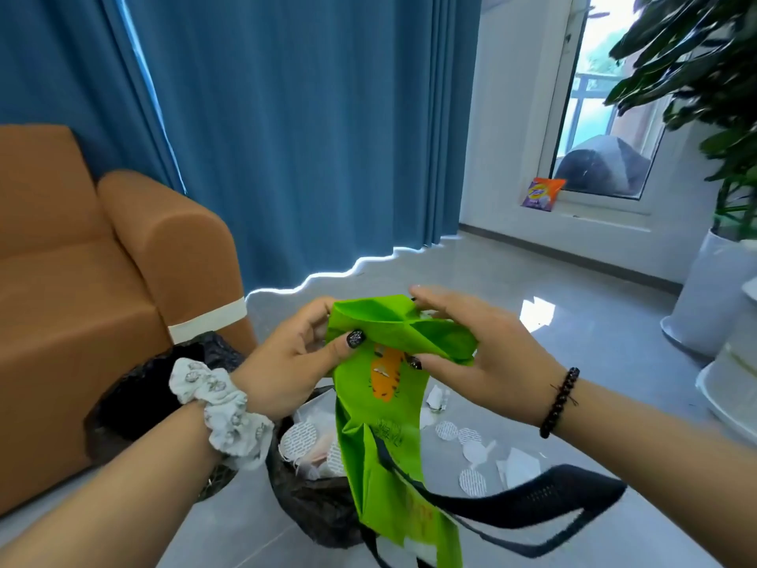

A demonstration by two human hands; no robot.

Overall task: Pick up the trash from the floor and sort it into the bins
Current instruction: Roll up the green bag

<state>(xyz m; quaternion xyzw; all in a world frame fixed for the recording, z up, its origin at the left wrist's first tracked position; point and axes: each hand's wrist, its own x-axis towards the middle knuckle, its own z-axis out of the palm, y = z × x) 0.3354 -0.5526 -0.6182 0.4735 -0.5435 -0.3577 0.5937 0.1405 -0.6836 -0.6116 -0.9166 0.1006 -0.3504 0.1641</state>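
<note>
A green fabric bag (381,407) with black straps hangs upside down in front of me. My left hand (286,358) pinches its folded bottom on the left, thumb on the front. My right hand (479,350) grips the same fold on the right. Under the bag stands a bin lined with a black bag (311,506), holding white round paper pieces. A second black-lined bin (147,395) stands to its left, behind my left wrist. More white round scraps (471,481) and torn paper (520,465) lie on the grey floor to the right.
An orange sofa (82,280) fills the left side. Blue curtains (307,137) hang behind. A purple and orange packet (540,194) leans by the glass door at the far right. A white plant pot (712,297) with a leafy plant stands at the right edge.
</note>
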